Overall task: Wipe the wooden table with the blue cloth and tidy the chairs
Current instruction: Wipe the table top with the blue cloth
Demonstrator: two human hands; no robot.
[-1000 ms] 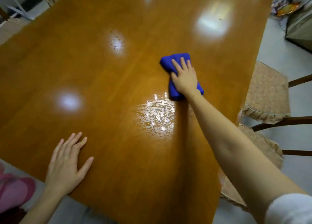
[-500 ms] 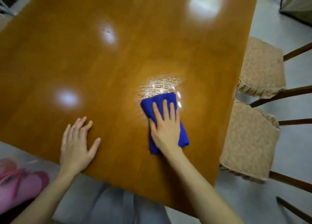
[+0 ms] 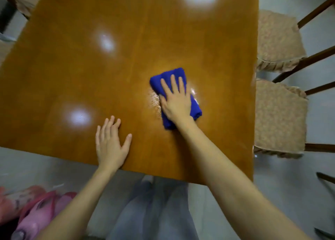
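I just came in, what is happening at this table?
A person is wiping the wooden table with a folded blue cloth. The right hand presses flat on the cloth, with a wet shiny patch beside it. The left hand rests flat on the table near its front edge. Two cushioned chairs stand along the table's right side.

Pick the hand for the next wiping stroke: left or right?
Right. The right hand presses flat on the blue cloth, a wet streak beside it. The left hand lies flat on the wooden table near its front edge, apart from the cloth.
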